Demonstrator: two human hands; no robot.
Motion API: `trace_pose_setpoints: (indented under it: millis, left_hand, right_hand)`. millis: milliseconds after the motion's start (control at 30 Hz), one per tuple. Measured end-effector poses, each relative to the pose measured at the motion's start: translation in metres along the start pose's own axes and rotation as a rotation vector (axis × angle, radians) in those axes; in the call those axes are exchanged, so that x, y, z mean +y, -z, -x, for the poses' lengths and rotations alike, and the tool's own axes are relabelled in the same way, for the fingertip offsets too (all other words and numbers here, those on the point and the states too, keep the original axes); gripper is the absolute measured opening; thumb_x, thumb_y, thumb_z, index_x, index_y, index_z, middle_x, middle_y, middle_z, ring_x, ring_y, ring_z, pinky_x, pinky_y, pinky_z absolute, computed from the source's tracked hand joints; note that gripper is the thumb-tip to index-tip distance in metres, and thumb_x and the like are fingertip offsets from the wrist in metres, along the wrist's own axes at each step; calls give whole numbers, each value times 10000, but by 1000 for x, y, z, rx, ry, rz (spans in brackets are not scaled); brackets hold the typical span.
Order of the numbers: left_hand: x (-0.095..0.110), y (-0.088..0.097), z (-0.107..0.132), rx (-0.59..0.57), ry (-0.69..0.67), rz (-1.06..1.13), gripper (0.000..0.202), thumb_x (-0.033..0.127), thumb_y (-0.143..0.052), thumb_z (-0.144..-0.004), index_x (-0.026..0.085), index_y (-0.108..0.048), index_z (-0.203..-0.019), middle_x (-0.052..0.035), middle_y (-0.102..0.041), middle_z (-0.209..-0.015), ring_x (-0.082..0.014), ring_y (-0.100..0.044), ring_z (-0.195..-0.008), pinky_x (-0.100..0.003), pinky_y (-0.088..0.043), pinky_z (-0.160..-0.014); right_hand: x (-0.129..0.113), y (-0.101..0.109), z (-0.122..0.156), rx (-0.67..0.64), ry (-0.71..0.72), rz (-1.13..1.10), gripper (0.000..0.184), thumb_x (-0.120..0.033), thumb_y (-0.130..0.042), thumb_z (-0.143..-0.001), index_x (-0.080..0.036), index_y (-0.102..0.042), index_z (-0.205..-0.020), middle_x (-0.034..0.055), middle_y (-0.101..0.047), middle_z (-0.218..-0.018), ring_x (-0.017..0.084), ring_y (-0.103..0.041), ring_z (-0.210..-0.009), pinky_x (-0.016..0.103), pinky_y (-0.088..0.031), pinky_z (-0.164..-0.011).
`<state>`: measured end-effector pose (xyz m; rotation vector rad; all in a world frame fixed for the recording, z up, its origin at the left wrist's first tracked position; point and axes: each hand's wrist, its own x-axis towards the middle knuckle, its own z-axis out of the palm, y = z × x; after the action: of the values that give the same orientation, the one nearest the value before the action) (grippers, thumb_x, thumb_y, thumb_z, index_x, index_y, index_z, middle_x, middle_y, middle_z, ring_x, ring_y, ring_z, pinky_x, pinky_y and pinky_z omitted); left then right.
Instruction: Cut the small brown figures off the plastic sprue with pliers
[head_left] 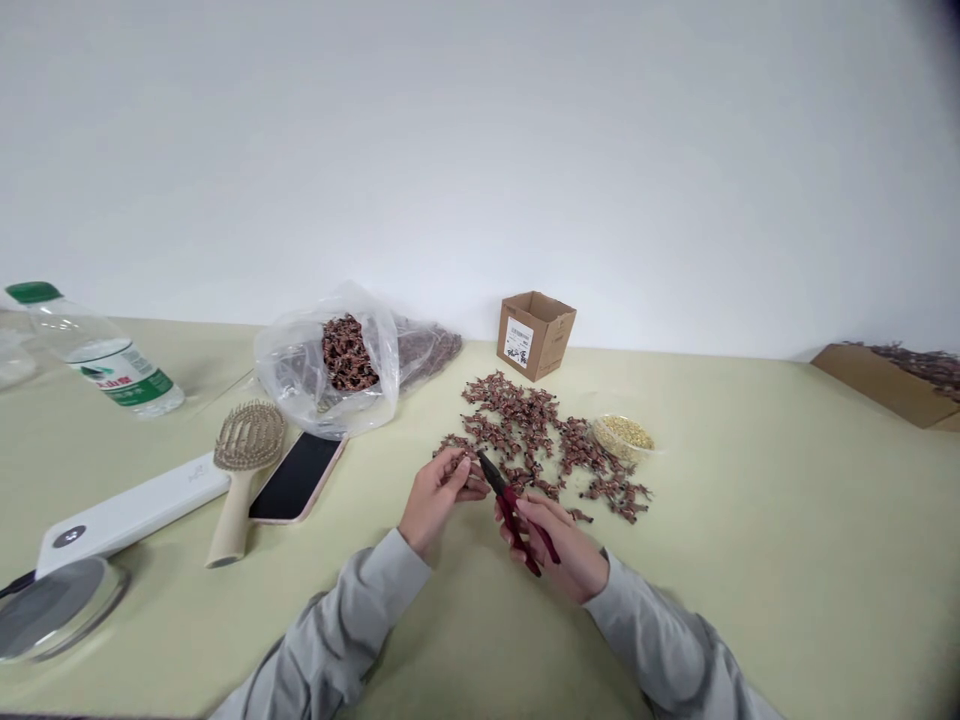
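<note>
My right hand (pixel 555 540) is closed around the dark red handles of a pair of pliers (pixel 508 500). The pliers' dark jaws point up and left, close to the fingertips of my left hand (pixel 439 495). Those left fingers are pinched on a small brown figurine, mostly hidden by the fingers. Just beyond both hands lies a loose pile of small brown figurines (pixel 517 415) with dark tips. A clear round tub (pixel 626 438) of tiny gold-coloured pieces stands at the pile's right edge.
Behind the pile stands an open cardboard box (pixel 534 340). To the left are a plastic bag (pixel 300 370) of brown figurines, a phone (pixel 298 478), a hairbrush (pixel 244 470), a white device (pixel 135 505), a round mirror-like disc (pixel 56 605) and a bottle (pixel 112 370). Another filled box (pixel 877 380) sits far right.
</note>
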<state>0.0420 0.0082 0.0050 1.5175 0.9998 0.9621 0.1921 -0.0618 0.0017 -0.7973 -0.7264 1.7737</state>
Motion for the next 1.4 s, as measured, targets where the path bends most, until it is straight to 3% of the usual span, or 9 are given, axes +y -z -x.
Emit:
trace_pose_setpoints:
  millis: [367, 667, 800, 967, 1167, 1267, 1400]
  left_hand:
    - [-4, 3, 1, 200, -123, -304, 187, 300, -449, -778, 203, -561, -893, -20, -637, -721, -189, -618, -653, -310, -475, -662]
    - [-4, 20, -9, 261, -93, -299, 210, 317, -478, -758, 208, -563, -917, 0, -624, -617, -183, -600, -544, -294, -460, -613]
    - [-5, 12, -10, 202, -61, -186, 199, 342, -512, -738, 204, -570, -869, -2, -626, -653, -175, -612, -536, -295, -484, -598]
    - [-13, 1, -9, 147, 36, 49, 257, 369, -492, -752, 161, -501, -903, -54, -627, -775, -186, -643, -655, -348, -528, -641]
    - [-9, -1, -6, 86, 97, 266, 291, 359, -530, -739, 144, -485, -929, -67, -605, -872, -168, -619, -778, -371, -509, -753]
    - [-4, -2, -4, 69, 109, 308, 272, 378, -529, -740, 142, -503, -873, -59, -603, -853, -171, -604, -800, -360, -510, -750]
    - [-1, -1, -2, 7, 159, 302, 281, 408, -513, -743, 127, -517, -755, -53, -614, -708, -165, -610, -673, -348, -533, -654]
  right_hand:
    - [2, -1, -1, -18, -11, 14, 192, -339, -550, -730, -153, -548, -781, 52, -560, -818, 116, -484, -635, 204, -323, -455]
    - [1, 2, -1, -14, -29, 32, 200, -352, -562, -711, -158, -547, -762, 48, -564, -823, 110, -487, -619, 195, -314, -438]
    - [1, 3, -1, -8, -21, 56, 198, -357, -556, -712, -165, -540, -760, 38, -564, -789, 104, -480, -597, 195, -317, -437]
    - [2, 3, -1, 1, 28, 131, 202, -367, -518, -740, -166, -532, -757, 36, -557, -785, 102, -480, -597, 196, -316, -437]
    - [5, 8, 0, 25, 111, 315, 223, -376, -518, -759, -157, -546, -728, -6, -521, -605, 79, -444, -499, 206, -308, -450]
    - [6, 9, -1, 35, 134, 403, 240, -391, -534, -747, -153, -562, -760, -8, -524, -614, 71, -422, -471, 208, -294, -444]
    - [7, 8, -1, 41, 143, 473, 265, -412, -513, -756, -155, -566, -790, -9, -514, -620, 72, -414, -467, 207, -285, -430]
